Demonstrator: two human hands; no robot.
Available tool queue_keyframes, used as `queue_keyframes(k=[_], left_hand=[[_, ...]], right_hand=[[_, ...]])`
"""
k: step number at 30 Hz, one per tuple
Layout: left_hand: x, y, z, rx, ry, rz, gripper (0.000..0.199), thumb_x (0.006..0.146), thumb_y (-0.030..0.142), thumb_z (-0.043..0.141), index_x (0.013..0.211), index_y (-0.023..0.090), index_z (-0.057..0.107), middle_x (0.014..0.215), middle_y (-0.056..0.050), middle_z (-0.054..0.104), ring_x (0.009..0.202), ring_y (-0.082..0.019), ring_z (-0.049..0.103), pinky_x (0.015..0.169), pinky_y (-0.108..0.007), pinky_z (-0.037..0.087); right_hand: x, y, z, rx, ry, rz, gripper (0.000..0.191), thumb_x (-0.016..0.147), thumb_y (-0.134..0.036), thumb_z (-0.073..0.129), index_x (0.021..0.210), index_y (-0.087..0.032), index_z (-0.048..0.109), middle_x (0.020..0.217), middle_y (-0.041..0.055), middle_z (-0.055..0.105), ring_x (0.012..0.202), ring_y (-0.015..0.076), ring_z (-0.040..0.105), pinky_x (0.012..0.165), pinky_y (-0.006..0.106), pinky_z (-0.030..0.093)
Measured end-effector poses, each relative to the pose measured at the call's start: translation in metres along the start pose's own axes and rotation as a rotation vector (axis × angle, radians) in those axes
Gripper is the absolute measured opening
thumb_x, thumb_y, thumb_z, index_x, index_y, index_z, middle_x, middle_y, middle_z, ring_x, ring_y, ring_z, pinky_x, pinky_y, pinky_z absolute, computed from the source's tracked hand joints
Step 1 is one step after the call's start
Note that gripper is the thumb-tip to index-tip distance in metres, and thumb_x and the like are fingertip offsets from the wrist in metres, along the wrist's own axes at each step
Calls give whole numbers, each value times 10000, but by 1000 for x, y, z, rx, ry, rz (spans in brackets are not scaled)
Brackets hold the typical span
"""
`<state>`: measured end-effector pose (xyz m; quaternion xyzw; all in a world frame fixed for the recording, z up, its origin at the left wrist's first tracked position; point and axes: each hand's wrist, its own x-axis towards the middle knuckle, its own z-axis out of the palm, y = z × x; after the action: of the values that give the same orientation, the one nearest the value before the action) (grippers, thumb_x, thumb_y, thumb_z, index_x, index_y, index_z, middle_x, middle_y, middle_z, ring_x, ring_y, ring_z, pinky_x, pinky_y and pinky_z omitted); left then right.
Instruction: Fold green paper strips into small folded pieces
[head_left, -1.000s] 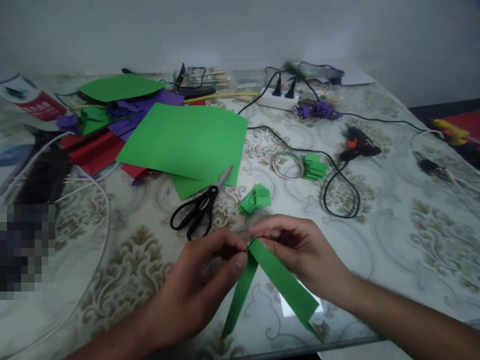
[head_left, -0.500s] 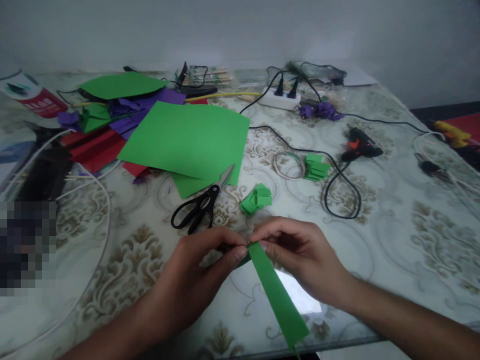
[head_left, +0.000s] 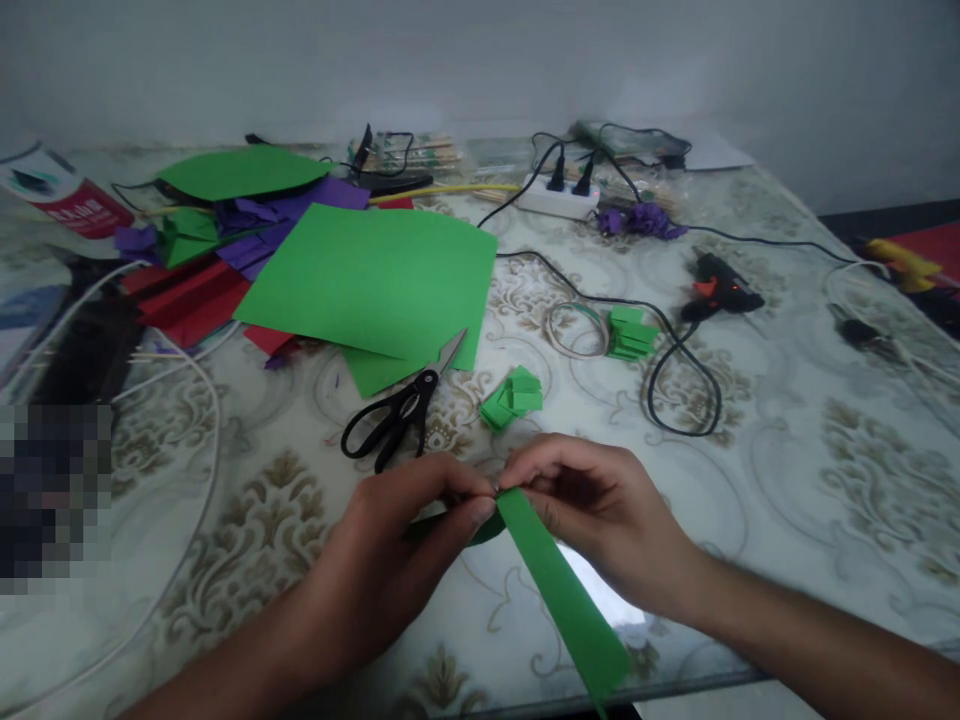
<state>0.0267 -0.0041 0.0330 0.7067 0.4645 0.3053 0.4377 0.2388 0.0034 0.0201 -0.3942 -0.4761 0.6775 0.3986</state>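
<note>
A long green paper strip (head_left: 561, 590) is pinched at its upper end between my two hands, and its free end slants down toward the table's front edge. My left hand (head_left: 420, 535) grips the strip between thumb and index finger; another dark green part of it shows beneath that thumb. My right hand (head_left: 600, 495) pinches the same end from the right, fingertips touching the left ones. Black-handled scissors (head_left: 405, 408) lie just beyond my left hand, their tips over green paper. Past my fingertips sits a small bundle of folded green paper (head_left: 514, 397).
Green paper sheets (head_left: 382, 285) lie left of centre, with purple and red paper behind. A second green bundle (head_left: 631, 334) rests beside a tape roll (head_left: 577, 330). A black glue gun (head_left: 721, 288) and its cord lie at right; a white power strip (head_left: 559, 197) stands behind.
The strip's free end has swung slightly to the right, and more of the dark green part shows under my left hand. Both hands keep nearly the same place and grip.
</note>
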Motion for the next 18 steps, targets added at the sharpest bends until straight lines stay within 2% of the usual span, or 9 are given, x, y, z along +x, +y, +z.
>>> queue_keyframes(k=[4,8,10,14,16,18], left_hand=[[0,1,0,5,-15,-25,121,1010,237,630,910,228,699,815,33,739,738,-137,684,691,-214,507],[-1,-2,1,52,-21,-33,142,1038,231,580,947,246,688,852,36,734,768,-134,683,702,-213,505],[-3,-4,2,138,35,17,111,1029,190,582,1048,258,668,958,24,738,864,-146,697,774,-228,512],[-3,-10,1,314,217,100,275,971,156,639,1227,243,589,1205,-55,659,1125,-231,643,982,-336,489],[-1,-12,1,290,329,78,369,944,191,680,1288,238,554,1259,-76,619,1158,-266,618,1008,-389,491],[1,-13,-1,128,387,13,431,945,249,693,1339,248,518,1292,-81,608,1148,-277,622,993,-413,512]], right_hand=[[-1,1,1,3,8,19,125,887,-325,818,938,-221,771,822,18,729,746,148,665,661,257,526],[2,-1,1,130,-10,121,177,836,-333,860,888,-209,743,778,-3,714,695,134,666,628,240,566],[5,-2,1,180,4,173,208,799,-327,884,869,-204,731,774,-11,712,682,128,661,590,220,558],[8,-4,0,227,77,243,247,768,-330,901,839,-190,710,724,-36,673,616,94,602,518,176,473],[9,-4,0,253,111,263,261,750,-320,910,812,-180,699,693,-46,645,591,76,559,505,166,427],[10,-5,0,285,126,278,264,738,-308,912,791,-172,691,683,-47,632,585,68,535,506,165,396]])
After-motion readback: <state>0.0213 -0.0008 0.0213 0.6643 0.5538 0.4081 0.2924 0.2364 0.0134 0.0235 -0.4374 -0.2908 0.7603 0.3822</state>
